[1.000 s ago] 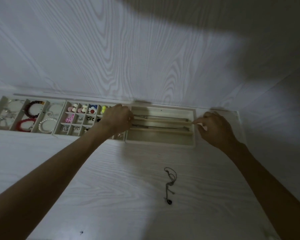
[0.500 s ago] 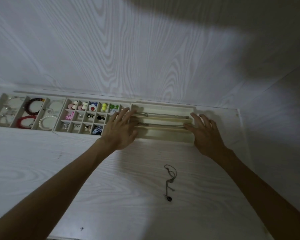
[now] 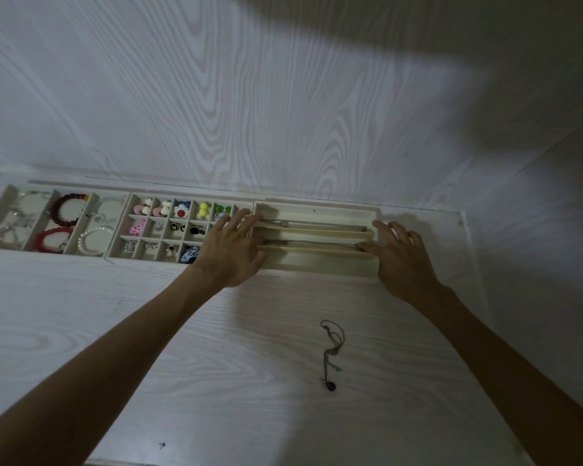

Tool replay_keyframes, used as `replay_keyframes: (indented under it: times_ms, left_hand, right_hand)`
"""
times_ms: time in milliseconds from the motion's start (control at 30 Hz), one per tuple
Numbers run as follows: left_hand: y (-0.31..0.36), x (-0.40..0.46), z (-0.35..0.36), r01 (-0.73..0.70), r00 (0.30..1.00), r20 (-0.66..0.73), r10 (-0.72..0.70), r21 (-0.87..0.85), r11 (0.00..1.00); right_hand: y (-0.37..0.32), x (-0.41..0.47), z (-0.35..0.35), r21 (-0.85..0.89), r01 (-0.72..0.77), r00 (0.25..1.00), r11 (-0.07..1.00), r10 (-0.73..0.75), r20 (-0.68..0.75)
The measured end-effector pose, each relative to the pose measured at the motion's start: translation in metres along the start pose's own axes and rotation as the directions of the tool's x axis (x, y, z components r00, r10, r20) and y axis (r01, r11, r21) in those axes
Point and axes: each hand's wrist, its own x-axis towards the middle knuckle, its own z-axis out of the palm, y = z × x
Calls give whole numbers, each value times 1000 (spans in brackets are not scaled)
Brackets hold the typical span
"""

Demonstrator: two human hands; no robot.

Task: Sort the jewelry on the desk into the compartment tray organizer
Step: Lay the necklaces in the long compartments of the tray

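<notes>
A cream long-slot tray (image 3: 317, 268) lies at the back of the desk with thin chains stretched along its two far slots. My left hand (image 3: 231, 253) rests at the tray's left end with fingers spread and straight. At the right end my right hand (image 3: 401, 260) lies the same way, fingertips on a divider. A dark cord necklace with a dark pendant (image 3: 330, 354) lies loose on the desk, nearer to me than the tray. Left of the tray sits a small-cell tray (image 3: 125, 230) with earrings and charms, and a bracelet tray (image 3: 0, 210) farther left.
The trays stand in a row against a white wood-grain back wall. A side wall closes the desk on the right (image 3: 535, 264). White desk surface (image 3: 81, 314) stretches between the trays and the front edge.
Both hands let go of the chain they were laying in the middle slot and opened flat. They have drawn back slightly toward me, now resting at the tray's ends.
</notes>
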Motion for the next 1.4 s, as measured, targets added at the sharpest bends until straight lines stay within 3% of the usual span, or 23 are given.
replay_keyframes:
  times_ms: [133,200,367,500,800,1100,1167,1267,1333,1400]
  left_hand:
    - [-2,1,-10,50,985,-159,-67,-105,993]
    - [-4,8,-16,47,973,-220,-73,-121,992]
    - [-7,32,-16,40,990,-130,-51,-86,995]
    - [-3,42,-7,30,995,-94,-36,-73,997]
    - [0,43,-10,10,997,-72,-11,-6,1000]
    - [-5,38,-13,59,997,-46,-61,-33,998]
    - [-5,32,-18,118,986,-104,-128,-100,988]
    - [2,9,-26,193,907,-320,-272,-257,947]
    - [17,-13,-27,177,854,-409,-322,-354,918]
    - [39,-35,-20,127,851,-409,-328,-446,886]
  right_hand:
    - [6,2,-6,259,-72,980,963,116,-161]
    - [13,8,-10,310,-103,971,945,163,-174]
    - [17,26,-10,174,-134,990,975,126,61]
    - [13,34,-9,133,-136,983,982,117,138]
    - [14,38,-8,61,-117,986,991,109,123]
    - [12,33,-11,164,-125,991,979,116,63]
    - [7,23,-18,241,-131,987,962,148,-54]
    - [-13,-6,-29,343,-70,950,937,167,-264]
    - [-31,-33,-27,406,-8,952,914,132,-278]
    - [-48,-60,-15,460,34,988,887,41,-152]
